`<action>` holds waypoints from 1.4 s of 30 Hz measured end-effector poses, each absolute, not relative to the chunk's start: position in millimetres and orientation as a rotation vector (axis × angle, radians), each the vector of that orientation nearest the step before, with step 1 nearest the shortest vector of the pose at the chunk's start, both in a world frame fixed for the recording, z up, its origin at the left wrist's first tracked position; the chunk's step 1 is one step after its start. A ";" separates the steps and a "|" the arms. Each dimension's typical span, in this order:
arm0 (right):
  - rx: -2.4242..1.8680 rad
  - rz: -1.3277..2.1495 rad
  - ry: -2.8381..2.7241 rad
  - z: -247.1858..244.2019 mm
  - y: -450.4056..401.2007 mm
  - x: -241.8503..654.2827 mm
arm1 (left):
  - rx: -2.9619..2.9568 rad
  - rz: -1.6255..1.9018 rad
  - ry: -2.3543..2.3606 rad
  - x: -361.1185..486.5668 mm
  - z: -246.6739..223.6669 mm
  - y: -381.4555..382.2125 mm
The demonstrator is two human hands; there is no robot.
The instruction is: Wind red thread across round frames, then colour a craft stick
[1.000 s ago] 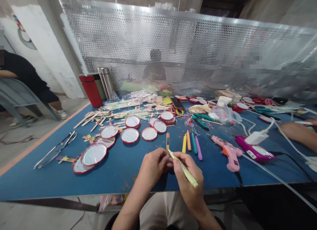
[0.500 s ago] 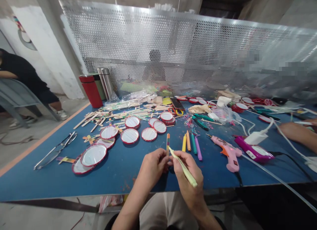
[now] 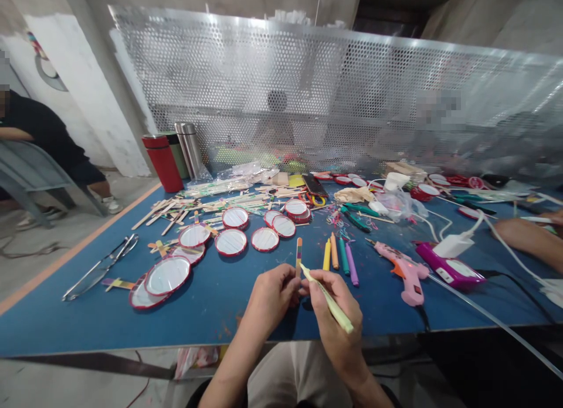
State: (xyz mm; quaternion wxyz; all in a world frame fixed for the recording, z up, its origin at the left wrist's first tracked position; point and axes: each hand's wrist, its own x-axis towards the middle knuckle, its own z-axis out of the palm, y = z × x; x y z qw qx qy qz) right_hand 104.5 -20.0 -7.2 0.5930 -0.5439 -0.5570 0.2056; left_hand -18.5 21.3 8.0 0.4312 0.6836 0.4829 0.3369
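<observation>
My left hand is closed on the lower end of a wooden craft stick, which stands upright with coloured bands on its upper part. A pale yellow-green marker is gripped in my right hand, its tip against or very near the stick's face. Just beyond lie a yellow marker, an orange marker, a teal marker and a purple marker. Several round red-rimmed discs are spread to the left, some with coloured sticks attached.
Eyeglasses lie at the left. Many plain craft sticks are heaped behind, near a red bottle. At the right are a pink glue gun, a purple power strip with cables, and another person's arm. A perforated metal panel stands behind.
Both hands keep their grips and nearly the same place. The marker tip has shifted very slightly on or near the stick. The whole view has moved a little.
</observation>
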 end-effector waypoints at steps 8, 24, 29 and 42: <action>-1.252 0.485 -1.277 -5.8 -22.4 103.0 | 1.695 0.827 1.221 -18.2 7.3 21.3; -1.207 0.366 -1.201 -7.5 -23.3 104.6 | 1.604 0.873 1.205 -15.2 7.5 21.0; -1.158 0.410 -1.285 -6.9 -22.8 106.6 | 1.607 0.874 1.175 -15.0 6.8 23.0; -1.073 0.501 -1.114 -0.6 -20.4 105.6 | 1.672 0.836 1.133 -16.7 4.4 24.3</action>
